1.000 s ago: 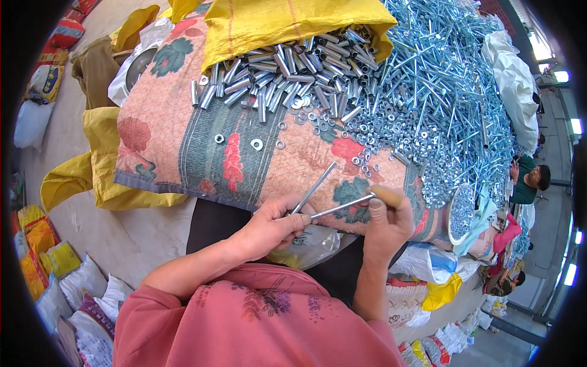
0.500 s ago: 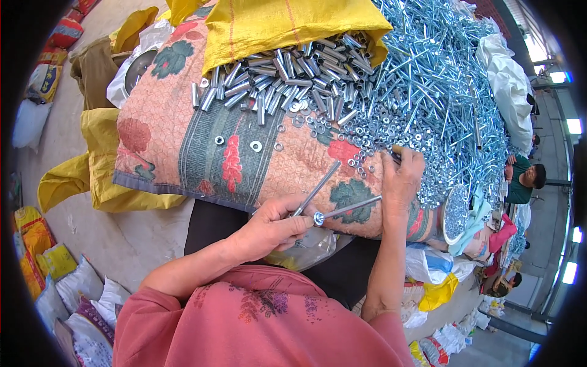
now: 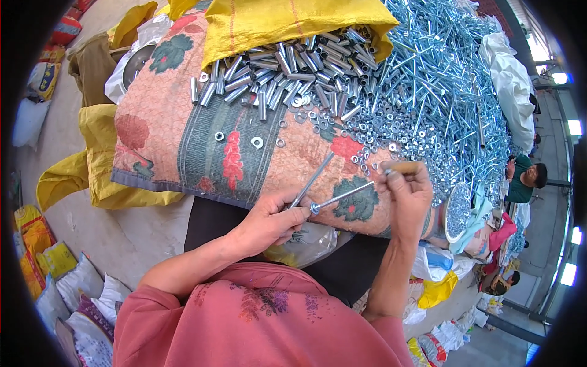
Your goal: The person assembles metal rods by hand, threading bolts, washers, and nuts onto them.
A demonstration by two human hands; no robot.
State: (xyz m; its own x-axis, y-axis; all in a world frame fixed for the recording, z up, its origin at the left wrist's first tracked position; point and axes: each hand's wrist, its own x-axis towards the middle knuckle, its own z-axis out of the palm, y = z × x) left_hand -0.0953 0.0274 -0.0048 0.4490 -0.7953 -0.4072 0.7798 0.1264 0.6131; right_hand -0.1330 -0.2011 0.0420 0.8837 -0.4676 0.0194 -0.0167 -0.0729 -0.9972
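The left hand's [image 3: 269, 221] fingers were closed around two slim, smooth metal rods [image 3: 347, 194], pointing toward one and two o'clock. The right hand [image 3: 408, 191] pinched a tiny piece [image 3: 387, 172], too small to identify, beside the two-o'clock rod's tip. Beyond lay flowered, textured cloth [image 3: 293, 168], then glossy hollow tubes [image 3: 286, 78] toward twelve and spiky heaped bolts [image 3: 446, 73] toward two.

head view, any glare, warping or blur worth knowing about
Head view: the ceiling lights at the right burn out to white; head view: the metal tubes carry bright glints; head view: fisheye distortion, with a curved black border at both sides; head view: the two rods in the left hand look fairly sharp.
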